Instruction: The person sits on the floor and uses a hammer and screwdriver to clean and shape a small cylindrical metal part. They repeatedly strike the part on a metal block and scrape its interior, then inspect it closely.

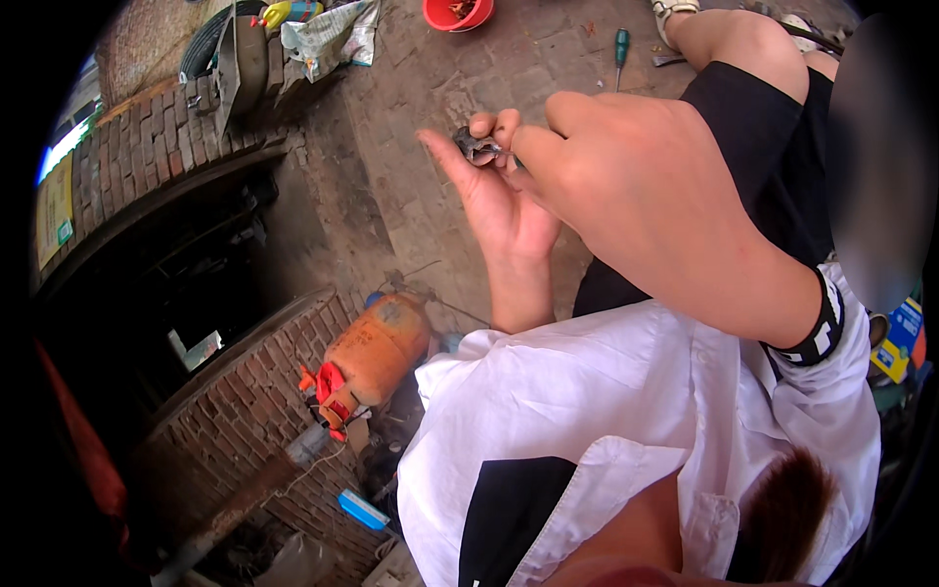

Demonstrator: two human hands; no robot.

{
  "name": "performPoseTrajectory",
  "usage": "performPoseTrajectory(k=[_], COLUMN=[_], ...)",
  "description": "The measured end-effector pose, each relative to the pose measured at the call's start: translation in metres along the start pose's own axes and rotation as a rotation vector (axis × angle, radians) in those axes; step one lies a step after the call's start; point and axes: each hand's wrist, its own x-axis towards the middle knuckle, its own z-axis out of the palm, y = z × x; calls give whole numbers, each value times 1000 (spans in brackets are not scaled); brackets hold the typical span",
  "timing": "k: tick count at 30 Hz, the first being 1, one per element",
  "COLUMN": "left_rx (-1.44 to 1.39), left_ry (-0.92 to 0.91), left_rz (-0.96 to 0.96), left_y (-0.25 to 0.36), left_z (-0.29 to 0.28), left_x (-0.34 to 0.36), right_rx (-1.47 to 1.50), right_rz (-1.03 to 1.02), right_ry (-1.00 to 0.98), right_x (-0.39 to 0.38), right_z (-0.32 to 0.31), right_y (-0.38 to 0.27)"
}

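My left hand (509, 215) is palm up, its thumb stretched out to the left. A small dark metal part (475, 147) with a shiny hollow side rests against its fingers, which curl round it. Over it, my right hand (636, 171) is closed, with its fingertips brought up to the part. Something thin seems to stick out from the right hand's pinch toward the metal part, but the fingers hide most of it. On the ground beyond the right hand lies a screwdriver (622, 49) with a green handle.
A red bowl (456, 18) with small brownish pieces stands at the top. Left of my body is a rusty orange gas cylinder (383, 342). A silvery sack (333, 44) lies by the brick wall (147, 147). At the right rim is a blue and yellow package (898, 340).
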Motion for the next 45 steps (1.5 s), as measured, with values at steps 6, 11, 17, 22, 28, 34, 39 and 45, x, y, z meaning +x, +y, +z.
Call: performPoseTrajectory(k=[6, 11, 17, 22, 28, 34, 39, 45], left_rx=[-61, -50, 29, 126, -25, -35, -33, -19], left_ry=[63, 157, 261, 266, 205, 364, 340, 347], left_rz=[-36, -94, -85, -81, -146, -52, -39, -26], left_y=[-1, 4, 2, -13, 1, -5, 0, -1], left_z=[1, 3, 2, 9, -18, -7, -11, -14], left_x=[-1, 4, 5, 0, 12, 12, 10, 12], right_rx=[30, 54, 32, -140, 137, 270, 347, 456], right_rz=[-72, -108, -83, -193, -60, 97, 176, 278], right_ry=[-13, -48, -102, -95, -80, -40, -38, -65], right_x=[2, 0, 3, -2, -13, -19, -21, -23], right_z=[3, 11, 9, 19, 33, 46, 51, 54], right_y=[6, 9, 11, 4, 18, 24, 20, 20])
